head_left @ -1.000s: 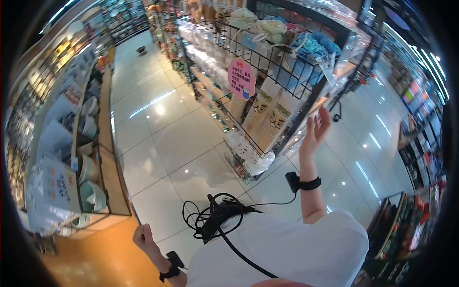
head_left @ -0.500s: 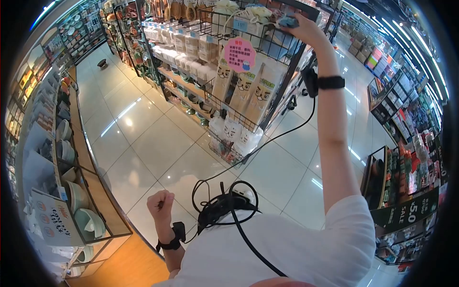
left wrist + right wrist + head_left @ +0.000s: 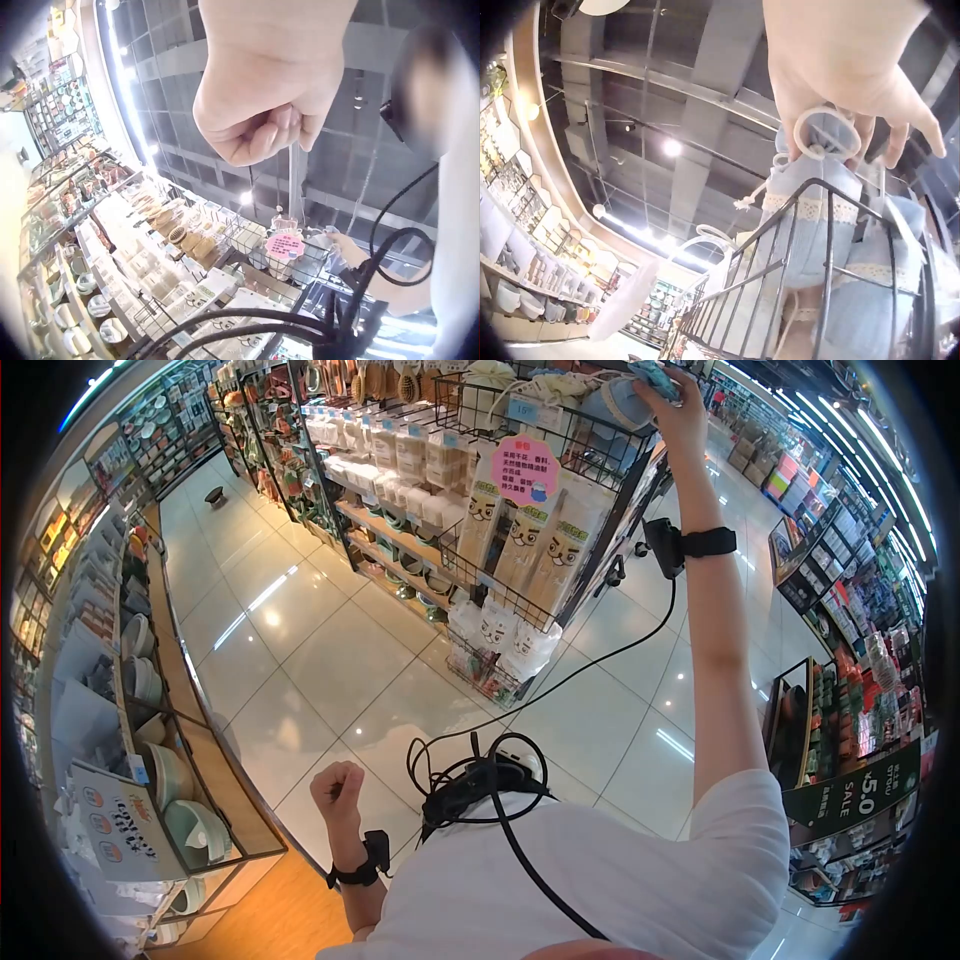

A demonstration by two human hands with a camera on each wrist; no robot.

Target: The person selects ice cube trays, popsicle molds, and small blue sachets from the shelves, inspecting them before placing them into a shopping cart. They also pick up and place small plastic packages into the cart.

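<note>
In the right wrist view my right hand (image 3: 847, 75) pinches the gathered neck of a light blue drawstring pouch (image 3: 810, 232) with a lace band and a white cord loop. The pouch's body is seen behind the wires of a black wire basket (image 3: 826, 262). A second blue pouch (image 3: 870, 307) sits beside it. In the head view my right hand (image 3: 688, 415) is stretched out at the basket's right end. My left hand (image 3: 338, 790) is raised in front of my body, its fingers curled into a fist, as the left wrist view also shows; nothing shows in it.
A pink sign (image 3: 526, 470) hangs on the basket's front, above packages with printed faces (image 3: 522, 545). Wooden brushes (image 3: 408, 385) hang farther left. Shelves with bowls (image 3: 195, 830) line the left side. A black cable (image 3: 600, 660) runs from my right wrist to my waist.
My right hand has reached up and forward to the basket, and now lifts the blue pouch by its neck. My left fist has risen and moved inward. The view has turned.
</note>
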